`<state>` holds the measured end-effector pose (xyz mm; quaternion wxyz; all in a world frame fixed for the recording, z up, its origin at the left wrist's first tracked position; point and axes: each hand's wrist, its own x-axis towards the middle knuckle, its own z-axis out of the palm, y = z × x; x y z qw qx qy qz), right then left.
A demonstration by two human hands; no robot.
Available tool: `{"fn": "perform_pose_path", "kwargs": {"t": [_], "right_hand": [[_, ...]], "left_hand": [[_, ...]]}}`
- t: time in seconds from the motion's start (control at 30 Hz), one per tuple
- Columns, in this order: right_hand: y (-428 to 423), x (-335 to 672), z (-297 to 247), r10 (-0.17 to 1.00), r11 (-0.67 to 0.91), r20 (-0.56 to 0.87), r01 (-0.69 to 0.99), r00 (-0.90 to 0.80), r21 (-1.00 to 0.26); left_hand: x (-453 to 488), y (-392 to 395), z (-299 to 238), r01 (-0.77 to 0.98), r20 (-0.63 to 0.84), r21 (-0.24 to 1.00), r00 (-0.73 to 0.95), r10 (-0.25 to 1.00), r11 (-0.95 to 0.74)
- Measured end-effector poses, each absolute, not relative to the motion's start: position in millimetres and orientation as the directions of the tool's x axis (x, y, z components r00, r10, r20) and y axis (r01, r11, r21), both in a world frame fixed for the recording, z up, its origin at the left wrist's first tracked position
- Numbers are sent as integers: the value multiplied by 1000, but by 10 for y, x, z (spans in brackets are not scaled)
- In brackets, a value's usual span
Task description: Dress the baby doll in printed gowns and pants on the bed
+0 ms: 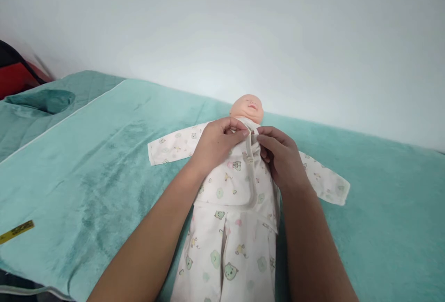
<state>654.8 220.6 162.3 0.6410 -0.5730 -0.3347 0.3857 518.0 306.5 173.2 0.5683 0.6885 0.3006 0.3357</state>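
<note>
A baby doll (248, 107) lies on its back, dressed in a white baby jacket (225, 183) and matching trousers (239, 255) printed with small animals. Just below the doll's chin, my left hand (224, 142) pinches one front edge of the jacket between thumb and forefinger. Opposite it, my right hand (280, 151) grips the other edge near the neckline, its lower fingers curled under. The two edges almost meet between my fingertips; a fastener there is too small to make out. Both sleeves stretch out sideways, flat on the cover.
A turquoise plush cover (114, 190) spreads under the doll, with a face hole (45, 100) at the far left. Behind it rises a white wall (222, 33). A yellow label (16, 231) lies at the left, and a red and black object (17, 74) stands beyond.
</note>
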Motion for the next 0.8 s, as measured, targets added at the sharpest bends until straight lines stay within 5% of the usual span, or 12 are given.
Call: {"fn": "perform_pose_path", "kwargs": {"t": [0.8], "right_hand": [[2186,6579,1634,897,10,1,-19,442,-1000]], "left_hand": [[5221,3075,1720,-21,23,1000,592,805,-13]]}}
